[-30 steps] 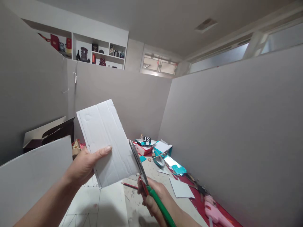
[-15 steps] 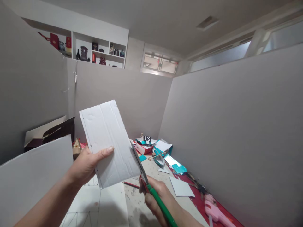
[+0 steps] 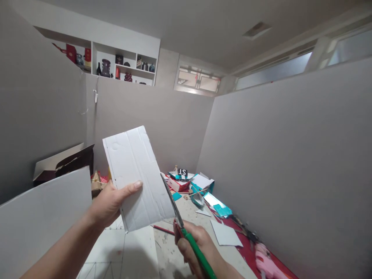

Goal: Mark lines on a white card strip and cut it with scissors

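Note:
A white piece of cardboard (image 3: 139, 166), creased lengthwise, is held up and tilted above the table. My left hand (image 3: 112, 203) is closed on its lower left edge, thumb flat on the near face and the other fingers behind. Green-handled scissors (image 3: 196, 250) are gripped in my right hand (image 3: 200, 244). Their blades lie along the cardboard's lower right edge; whether they are cutting into it I cannot tell. Below, a white sheet with ruled pencil lines (image 3: 136, 255) lies on the table, and a red pencil (image 3: 163, 229) rests beside it.
A pink glue gun (image 3: 267, 261) lies at the right on red cloth. White and teal cardboard scraps (image 3: 222, 209) and a small red box (image 3: 178, 185) sit toward the back. A large white board (image 3: 46, 217) leans at left. Grey partitions (image 3: 279, 151) surround the table.
The whole view has shifted slightly, so things appear a little farther right and lower. Both hands keep their hold on the cardboard and scissors, with little change between them.

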### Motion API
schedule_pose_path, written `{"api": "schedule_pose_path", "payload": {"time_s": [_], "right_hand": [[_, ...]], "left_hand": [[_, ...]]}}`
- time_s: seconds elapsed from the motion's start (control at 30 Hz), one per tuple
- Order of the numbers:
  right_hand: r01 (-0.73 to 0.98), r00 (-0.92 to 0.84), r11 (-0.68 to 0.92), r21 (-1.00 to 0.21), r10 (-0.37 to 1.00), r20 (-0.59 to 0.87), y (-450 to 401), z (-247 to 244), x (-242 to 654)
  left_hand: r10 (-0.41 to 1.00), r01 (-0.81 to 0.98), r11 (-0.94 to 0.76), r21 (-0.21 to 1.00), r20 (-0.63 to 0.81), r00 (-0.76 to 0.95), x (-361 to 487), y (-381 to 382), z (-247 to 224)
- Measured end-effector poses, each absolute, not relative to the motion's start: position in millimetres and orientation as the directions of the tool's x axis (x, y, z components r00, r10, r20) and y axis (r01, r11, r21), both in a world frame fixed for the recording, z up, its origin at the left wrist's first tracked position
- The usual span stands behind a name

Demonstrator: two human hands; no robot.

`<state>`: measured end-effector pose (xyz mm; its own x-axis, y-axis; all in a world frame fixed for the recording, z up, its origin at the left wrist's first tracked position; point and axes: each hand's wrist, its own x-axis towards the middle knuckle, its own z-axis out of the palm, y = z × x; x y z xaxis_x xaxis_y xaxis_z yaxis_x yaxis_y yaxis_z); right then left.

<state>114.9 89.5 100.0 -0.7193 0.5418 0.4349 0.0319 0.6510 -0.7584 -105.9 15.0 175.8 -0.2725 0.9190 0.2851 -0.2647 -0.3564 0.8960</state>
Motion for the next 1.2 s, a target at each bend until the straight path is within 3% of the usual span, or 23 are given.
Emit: {"api": "schedule_pose_path", "payload": {"time_s": [0.3, 0.67, 1.2], "right_hand": [[0.056, -0.745, 0.602, -0.796, 0.557, 0.368, 95, 103, 118], [0.075, -0.747, 0.612, -0.787, 0.557, 0.362, 90, 111, 118], [-0.014, -0.699, 0.636, -0.772, 0.545, 0.462, 92, 108, 119]], "left_hand": [[0.932, -0.301, -0.313, 0.901, 0.229, -0.282, -100, 11, 179], [0.933, -0.273, -0.325, 0.906, 0.259, -0.252, -98, 13, 174], [0.949, -0.246, -0.299, 0.922, 0.261, -0.175, -97, 20, 165]]}}
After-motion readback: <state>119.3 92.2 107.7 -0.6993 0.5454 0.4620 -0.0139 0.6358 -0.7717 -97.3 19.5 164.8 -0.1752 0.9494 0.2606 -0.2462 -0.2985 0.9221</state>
